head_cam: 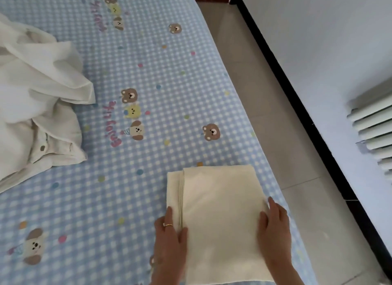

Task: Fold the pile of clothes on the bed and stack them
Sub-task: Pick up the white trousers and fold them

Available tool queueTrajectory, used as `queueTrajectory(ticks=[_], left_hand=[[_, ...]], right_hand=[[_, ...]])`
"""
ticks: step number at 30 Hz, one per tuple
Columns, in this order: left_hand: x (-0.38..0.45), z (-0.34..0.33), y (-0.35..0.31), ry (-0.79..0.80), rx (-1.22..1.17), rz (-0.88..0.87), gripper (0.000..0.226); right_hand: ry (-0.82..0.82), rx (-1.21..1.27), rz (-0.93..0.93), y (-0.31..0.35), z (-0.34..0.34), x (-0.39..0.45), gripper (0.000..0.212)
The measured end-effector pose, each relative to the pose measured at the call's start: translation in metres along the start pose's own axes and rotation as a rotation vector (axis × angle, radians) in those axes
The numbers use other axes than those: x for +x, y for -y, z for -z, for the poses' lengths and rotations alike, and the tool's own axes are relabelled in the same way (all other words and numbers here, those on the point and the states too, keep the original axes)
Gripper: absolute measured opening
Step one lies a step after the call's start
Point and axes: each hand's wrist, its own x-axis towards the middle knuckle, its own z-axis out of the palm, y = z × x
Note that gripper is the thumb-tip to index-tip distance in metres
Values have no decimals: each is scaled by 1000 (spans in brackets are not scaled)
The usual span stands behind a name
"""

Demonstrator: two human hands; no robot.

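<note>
Two hands, left hand and right hand, fingers straight, pressing one folded cream cloth; one unfolded white pile well apart on bed.

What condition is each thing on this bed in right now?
Cream folded cloth: folded into a flat rectangle, near the bed's edge.
White unfolded clothes pile: crumpled, unfolded.
Left hand: fingers flat on the cloth's left edge.
Right hand: flat against its right edge.

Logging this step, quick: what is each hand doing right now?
Left hand: open, fingers flat on the left edge of the folded cream cloth.
Right hand: open, resting on its right edge.
</note>
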Motion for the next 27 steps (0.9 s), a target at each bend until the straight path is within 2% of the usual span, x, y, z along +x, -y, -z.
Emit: queueTrajectory(ticks=[2, 4, 5, 7, 10, 12, 14, 17, 20, 21, 23, 24, 25, 27], left_hand=[[-2, -3, -2, -119, 257, -300, 67], [-3, -9, -9, -64, 466, -561, 68], [-1, -13, -9, -1, 549, -605, 75], [12, -26, -3, 65, 639, -592, 85], [30, -42, 6, 125, 719, -553, 93], [36, -46, 9, 136, 743, -546, 88], [37, -41, 9, 147, 765, -556, 80], [37, -18, 12, 111, 748, -617, 68], [37, 26, 27, 64, 620, -461, 59], [36, 50, 39, 69, 557, -369, 58], [37, 103, 68, 86, 369, -107, 49], [38, 128, 88, -11, 281, 2, 43], [39, 148, 109, -106, 228, 67, 40], [35, 199, 147, -163, 170, 162, 38]], right_hand=[[-36, -120, 153, 12, 0, -1, 48], [43, -225, 269, 24, -6, 2, 59], [81, -272, 293, 26, -12, 3, 67], [136, -309, 279, 25, -26, 8, 79], [159, -275, 254, 17, -46, 12, 77], [190, -246, 260, 21, -48, 16, 75], [202, -255, 246, 28, -44, 16, 84], [130, -248, 222, 42, -34, 6, 95], [196, -135, 221, 75, -28, -9, 97], [246, -109, 242, 91, -29, -18, 87], [297, -51, 254, 131, -34, -40, 47], [290, -17, 261, 155, -39, -50, 37], [286, 13, 265, 173, -43, -56, 41], [287, 47, 388, 216, -56, -73, 49]])
